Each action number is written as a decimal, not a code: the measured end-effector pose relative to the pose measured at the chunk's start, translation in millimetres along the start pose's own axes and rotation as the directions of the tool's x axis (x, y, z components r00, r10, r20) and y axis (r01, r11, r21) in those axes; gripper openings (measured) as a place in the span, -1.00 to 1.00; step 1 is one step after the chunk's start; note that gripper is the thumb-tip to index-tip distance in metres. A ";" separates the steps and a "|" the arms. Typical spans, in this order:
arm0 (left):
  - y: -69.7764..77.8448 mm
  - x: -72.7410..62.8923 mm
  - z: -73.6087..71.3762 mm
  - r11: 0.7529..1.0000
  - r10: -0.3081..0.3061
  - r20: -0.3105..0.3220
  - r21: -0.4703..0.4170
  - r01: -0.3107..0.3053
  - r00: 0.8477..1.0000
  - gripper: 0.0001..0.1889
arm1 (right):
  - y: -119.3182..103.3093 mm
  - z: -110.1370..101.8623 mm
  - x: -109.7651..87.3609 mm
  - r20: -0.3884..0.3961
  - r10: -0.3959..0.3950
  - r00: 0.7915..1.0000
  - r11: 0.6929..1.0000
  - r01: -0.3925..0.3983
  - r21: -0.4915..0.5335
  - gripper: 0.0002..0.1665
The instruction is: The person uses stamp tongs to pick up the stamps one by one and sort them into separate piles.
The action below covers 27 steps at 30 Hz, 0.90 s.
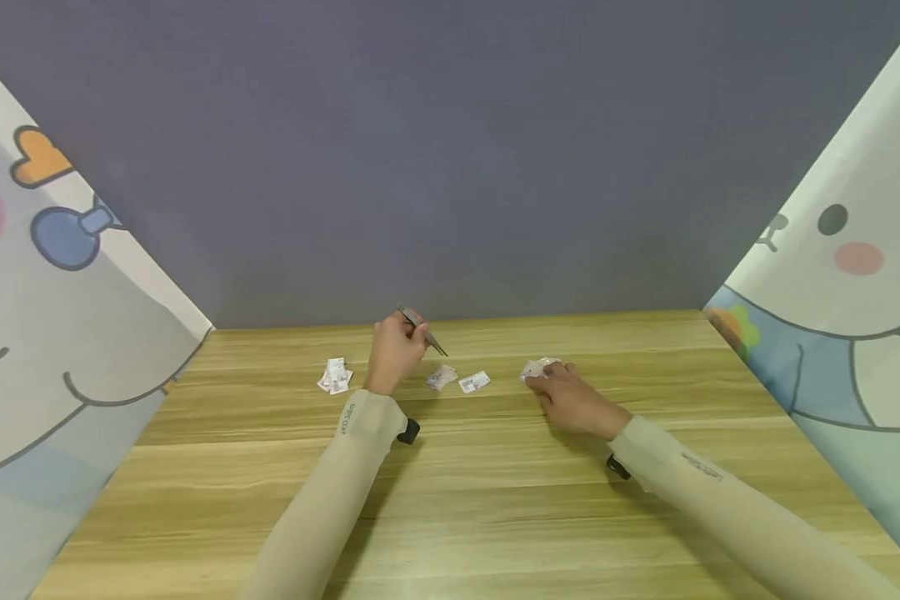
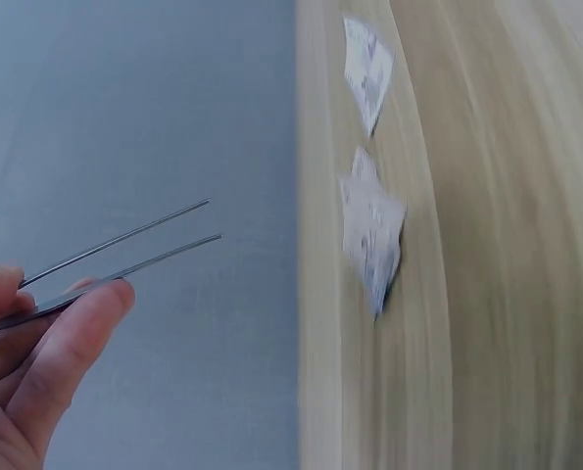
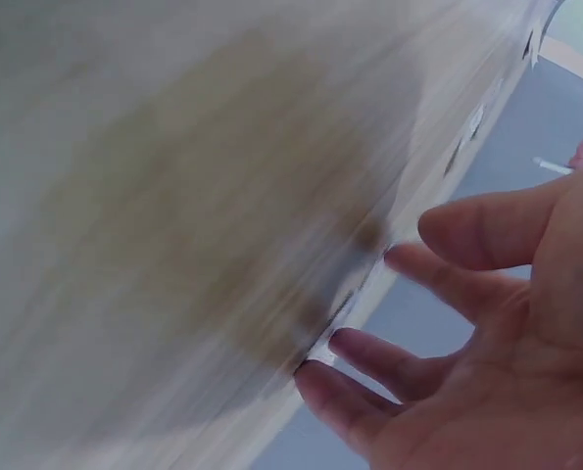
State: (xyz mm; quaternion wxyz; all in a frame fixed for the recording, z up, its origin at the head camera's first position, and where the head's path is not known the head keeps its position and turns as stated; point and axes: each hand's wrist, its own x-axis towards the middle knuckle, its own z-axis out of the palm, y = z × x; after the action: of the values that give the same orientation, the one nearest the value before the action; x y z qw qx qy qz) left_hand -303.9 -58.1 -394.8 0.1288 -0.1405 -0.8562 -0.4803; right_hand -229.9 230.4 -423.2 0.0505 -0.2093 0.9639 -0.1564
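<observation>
Pinched in my left hand (image 1: 395,354) is a pair of metal tweezers (image 2: 173,254). Its two prongs stand apart with nothing between them, above the table. Under and beyond the tips lie a small pile of pale printed paper pieces (image 1: 442,377) and one lone white printed piece (image 1: 475,382). Over at the right, my right hand (image 1: 573,404) rests its fingertips on another pile of such pieces (image 1: 537,367), partly hidden by the hand. In the right wrist view its fingers (image 3: 355,401) are spread and fairly straight, reaching down to the tabletop.
Left of my left hand lies a further pile of white printed pieces (image 1: 336,377). The wood-grain table (image 1: 465,517) ends at a grey upright panel (image 1: 457,167). Cartoon-printed cloths hang at the left (image 1: 82,333) and right (image 1: 832,333).
</observation>
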 end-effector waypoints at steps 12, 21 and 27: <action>-7.0 -4.4 -15.3 1.000 -0.007 0.012 0.025 0.007 1.000 -0.89 | 4.3 -3.6 -3.5 -0.004 0.045 0.999 0.995 -0.045 -0.086 -0.53; -10.7 -5.8 -20.0 0.999 -0.021 -0.003 0.025 0.021 1.000 -0.92 | 6.6 -6.1 -1.2 0.009 0.037 0.999 0.994 -0.036 -0.104 -0.55; -13.9 -5.8 -19.6 0.999 -0.034 0.002 0.031 0.034 0.999 -0.91 | 6.8 -5.6 -0.6 -0.002 0.047 0.999 0.998 -0.047 -0.048 -0.55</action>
State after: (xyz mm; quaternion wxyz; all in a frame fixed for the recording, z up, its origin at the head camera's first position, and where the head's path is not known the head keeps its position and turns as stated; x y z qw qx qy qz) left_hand -301.9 -82.4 -397.9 0.1215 -0.1246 -0.8660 -0.4687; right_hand -232.9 238.2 -420.1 0.0489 -0.1878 0.9720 -0.1322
